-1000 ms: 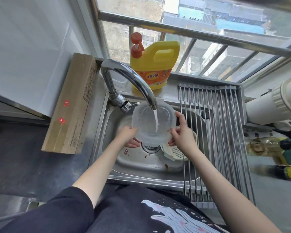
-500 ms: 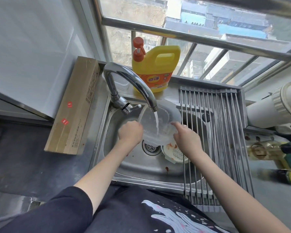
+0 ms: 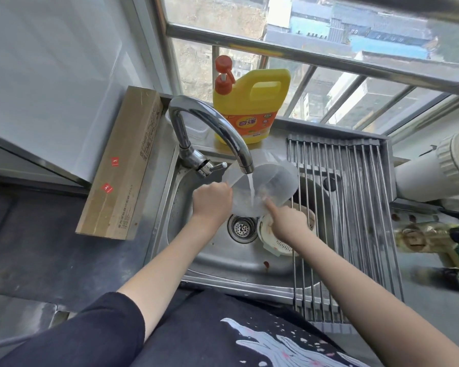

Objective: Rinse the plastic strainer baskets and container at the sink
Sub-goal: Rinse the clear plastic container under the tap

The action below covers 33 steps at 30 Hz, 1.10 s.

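A clear plastic container (image 3: pixel 273 181) is tilted under the running faucet (image 3: pixel 217 128), and water streams into it. My left hand (image 3: pixel 212 200) grips its left rim. My right hand (image 3: pixel 286 221) is at its lower right edge, with the fingers reaching inside against the wall. A white strainer basket (image 3: pixel 278 242) lies in the steel sink (image 3: pixel 223 263) beside the drain (image 3: pixel 243 227), partly hidden under my right hand.
A yellow dish soap jug (image 3: pixel 249 107) stands on the ledge behind the faucet. A roll-up metal drying rack (image 3: pixel 355 207) covers the sink's right side. A long cardboard box (image 3: pixel 122 165) lies on the counter to the left. Bottles (image 3: pixel 435 239) sit at far right.
The container has been tipped from flat to steeply tilted under the stream. My left hand moved over its left rim and my right hand shifted from the outer edge to reach inside.
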Tool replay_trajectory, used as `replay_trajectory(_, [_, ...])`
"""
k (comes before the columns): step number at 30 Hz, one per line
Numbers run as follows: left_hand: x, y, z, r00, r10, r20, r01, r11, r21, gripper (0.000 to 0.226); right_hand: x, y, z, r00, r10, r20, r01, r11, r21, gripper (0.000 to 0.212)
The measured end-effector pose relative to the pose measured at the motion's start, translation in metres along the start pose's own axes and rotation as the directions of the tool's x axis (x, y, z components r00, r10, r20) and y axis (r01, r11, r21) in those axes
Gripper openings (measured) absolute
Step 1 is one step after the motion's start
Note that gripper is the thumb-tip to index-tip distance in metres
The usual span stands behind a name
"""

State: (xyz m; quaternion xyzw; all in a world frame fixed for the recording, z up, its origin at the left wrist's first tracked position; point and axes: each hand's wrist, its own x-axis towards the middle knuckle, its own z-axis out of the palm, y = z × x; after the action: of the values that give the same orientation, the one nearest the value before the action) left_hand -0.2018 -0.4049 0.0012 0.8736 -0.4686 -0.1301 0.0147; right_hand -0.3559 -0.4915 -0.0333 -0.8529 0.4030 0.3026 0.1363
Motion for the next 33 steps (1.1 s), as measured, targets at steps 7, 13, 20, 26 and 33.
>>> replay_trajectory(7, [0.003,0.001,-0.006,0.998,-0.06,-0.037,0.057,0.995,-0.08,0.023,-0.011,-0.023,0.008,0.987,-0.14,0.083,0.122,0.974,0.191,0.08])
replay_trajectory(13, [0.0,-0.01,0.025,0.998,-0.058,-0.033,0.048,0.966,-0.253,0.046,-0.008,-0.014,0.014,0.996,0.008,-0.088,0.041,0.842,0.538,0.057])
replay_trajectory(20, [0.009,0.002,0.032,0.965,-0.158,0.209,0.242,0.844,-0.479,0.051,-0.016,-0.01,0.025,0.99,-0.015,-0.137,0.131,0.428,0.894,0.026])
replay_trajectory(26, [0.017,0.014,0.027,0.922,-0.188,0.34,0.345,0.798,-0.494,0.046,-0.015,-0.021,0.016,0.95,0.211,-0.231,0.113,0.458,0.882,0.032])
replay_trajectory(33, [0.024,0.006,0.031,0.812,-0.228,0.537,0.523,0.693,-0.496,0.036,-0.007,0.005,0.004,0.981,-0.155,-0.118,0.173,0.416,0.893,0.016])
